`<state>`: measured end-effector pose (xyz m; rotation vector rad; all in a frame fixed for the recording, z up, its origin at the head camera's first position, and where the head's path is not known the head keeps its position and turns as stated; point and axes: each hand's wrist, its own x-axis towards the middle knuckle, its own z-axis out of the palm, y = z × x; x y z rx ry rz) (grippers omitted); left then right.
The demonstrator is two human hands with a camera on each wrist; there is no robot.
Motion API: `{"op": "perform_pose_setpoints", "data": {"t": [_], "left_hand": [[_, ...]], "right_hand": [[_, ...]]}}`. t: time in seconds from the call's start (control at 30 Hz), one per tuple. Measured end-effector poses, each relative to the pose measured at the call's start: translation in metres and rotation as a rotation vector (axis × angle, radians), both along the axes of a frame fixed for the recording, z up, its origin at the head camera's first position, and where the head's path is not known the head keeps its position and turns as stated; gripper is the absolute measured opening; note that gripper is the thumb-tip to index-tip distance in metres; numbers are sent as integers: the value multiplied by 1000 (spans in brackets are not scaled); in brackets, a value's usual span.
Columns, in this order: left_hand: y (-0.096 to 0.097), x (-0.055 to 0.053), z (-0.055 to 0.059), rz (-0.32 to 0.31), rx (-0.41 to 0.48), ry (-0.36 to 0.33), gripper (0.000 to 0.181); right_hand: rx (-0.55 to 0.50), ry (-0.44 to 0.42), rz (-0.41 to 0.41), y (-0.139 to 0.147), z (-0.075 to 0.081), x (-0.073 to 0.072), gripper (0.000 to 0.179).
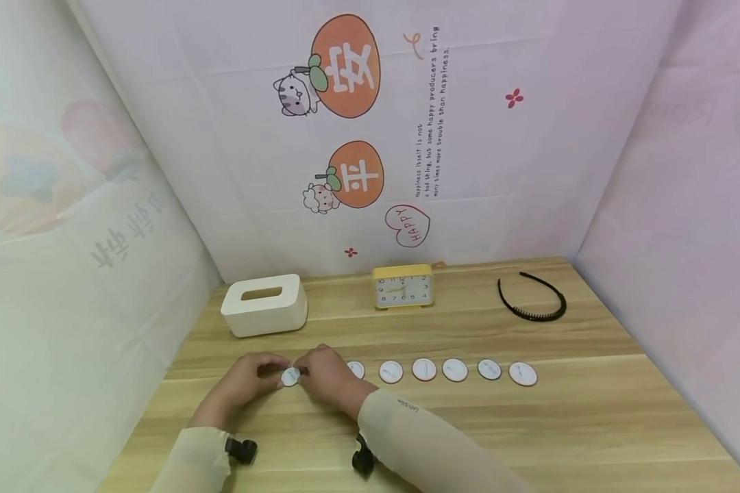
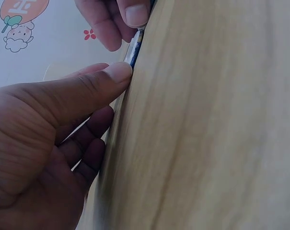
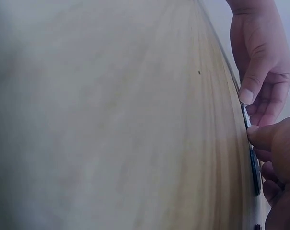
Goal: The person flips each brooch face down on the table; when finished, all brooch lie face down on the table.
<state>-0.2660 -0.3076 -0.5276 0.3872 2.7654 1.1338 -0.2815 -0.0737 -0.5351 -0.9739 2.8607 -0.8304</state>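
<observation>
A small round white badge (image 1: 290,376) with a dark rim lies low at the left end of a row, between both hands. My left hand (image 1: 249,378) pinches its left side, thumb at the near edge and a finger at the far one. From the right, my right hand (image 1: 327,375) grips the opposite edge with thumb and fingertips. In the left wrist view the badge (image 2: 133,49) shows edge-on, close to the wood. Right of my right hand lies another badge (image 1: 356,370), partly hidden by that hand. Each visible badge bears a thin mark across its middle.
Several more round badges continue the row rightward, ending with one badge (image 1: 523,374). Behind stand a white tissue box (image 1: 264,305), a yellow clock (image 1: 403,286) and a black toothed headband (image 1: 539,317). Printed cloth (image 1: 469,150) surrounds the wooden table (image 1: 530,438) at back and sides.
</observation>
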Motion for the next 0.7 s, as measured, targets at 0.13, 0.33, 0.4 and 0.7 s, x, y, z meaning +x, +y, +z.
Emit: {"op": "perform_pose_setpoints", "data": {"t": [0.13,0.33,0.4,0.7], "left_hand": [[1,2,2,13,13,-10,33],[5,1,3,79,64,-25,43],[7,-1,5,126,50,4,45],[51,1,30,243,-144,194,61]], "right_hand": [[-8,-8,-13,0,1,0,19],[-43,-45,-63,12,9,1,31],[-67,-48,-72,20,13,-1,34],[29,132,-163,84,29,-10,45]]}}
